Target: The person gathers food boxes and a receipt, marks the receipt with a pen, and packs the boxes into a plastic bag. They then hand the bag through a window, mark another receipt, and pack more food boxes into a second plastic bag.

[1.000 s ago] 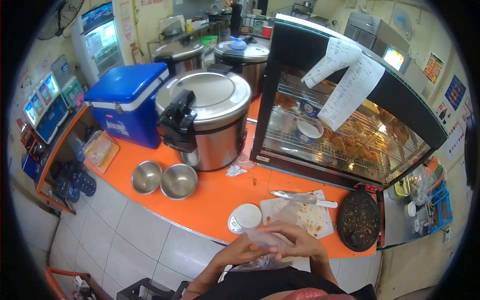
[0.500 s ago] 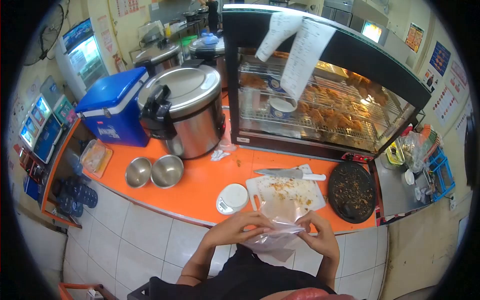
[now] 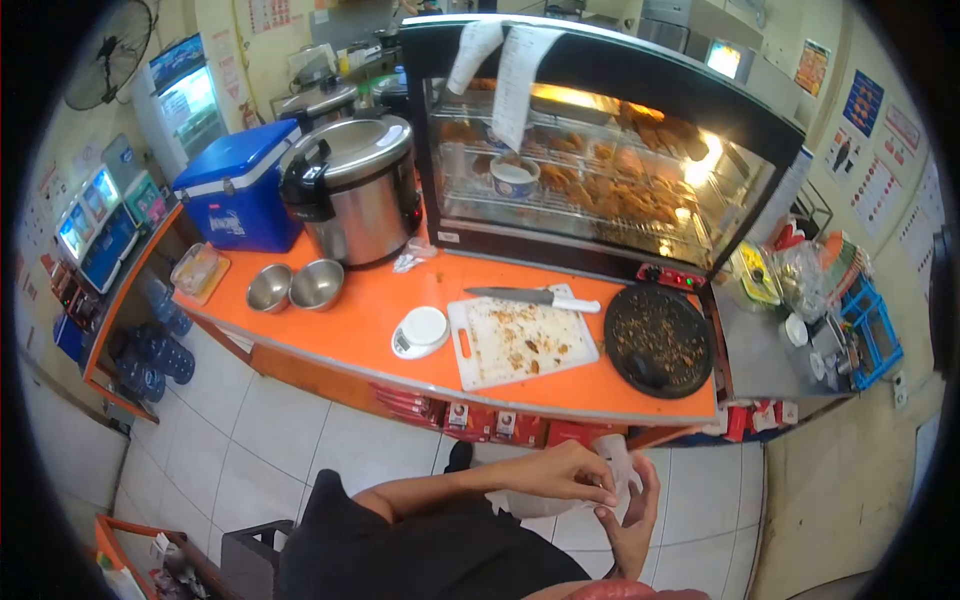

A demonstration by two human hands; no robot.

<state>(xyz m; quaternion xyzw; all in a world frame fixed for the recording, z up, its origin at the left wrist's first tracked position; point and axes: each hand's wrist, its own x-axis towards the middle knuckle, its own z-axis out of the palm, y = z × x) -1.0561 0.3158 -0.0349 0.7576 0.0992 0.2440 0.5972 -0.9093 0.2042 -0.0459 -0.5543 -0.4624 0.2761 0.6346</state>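
Observation:
Low in front of my body, beyond the counter's front edge, both hands work at a thin, see-through plastic bag [image 3: 622, 462]. My left hand [image 3: 568, 472] reaches across with its fingertips pinched together at the bag. Curled around the bag's other side is my right hand [image 3: 636, 508], its thumb close to the left fingertips. Part of the bag sticks up above the hands, and more of it hangs behind my left forearm. On the counter nearest my hands lies a white cutting board [image 3: 520, 345] with brown crumbs. A knife [image 3: 535, 297] rests along its far edge.
A round black pan [image 3: 660, 340] with crumbs sits right of the board, a white kitchen scale [image 3: 420, 330] left of it. Two metal bowls [image 3: 318, 285], a large rice cooker [image 3: 360, 195] and a blue cooler [image 3: 235, 190] stand further left. A glass food warmer [image 3: 600, 160] stands behind.
My hands have moved down and right, away from the board, and come closer together. The bag is now more bunched up. The view has shifted, showing boxes under the counter.

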